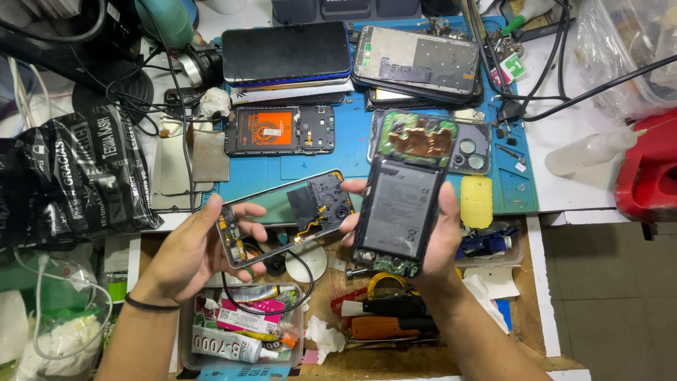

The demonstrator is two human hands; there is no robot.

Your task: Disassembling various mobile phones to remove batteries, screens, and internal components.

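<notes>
My left hand [190, 247] holds a bare phone mid-frame [285, 215] by its lower end; the frame is an open rectangle with a black board section at its far end. My right hand [441, 236] grips an opened phone body [402, 204] from behind, its dark battery facing up, a green board and copper foil at the top, a small board at the bottom. The two parts are held side by side, a little apart, above the front edge of a blue work mat [518, 194].
On the mat lie an opened phone with an orange battery [280, 130], a black-screened phone [285, 53], a metal phone frame [416, 65] and a yellow pad [477, 201]. A clear box of glue tubes [243, 331], tools [384, 310], a black bag [70, 176] and cables surround me.
</notes>
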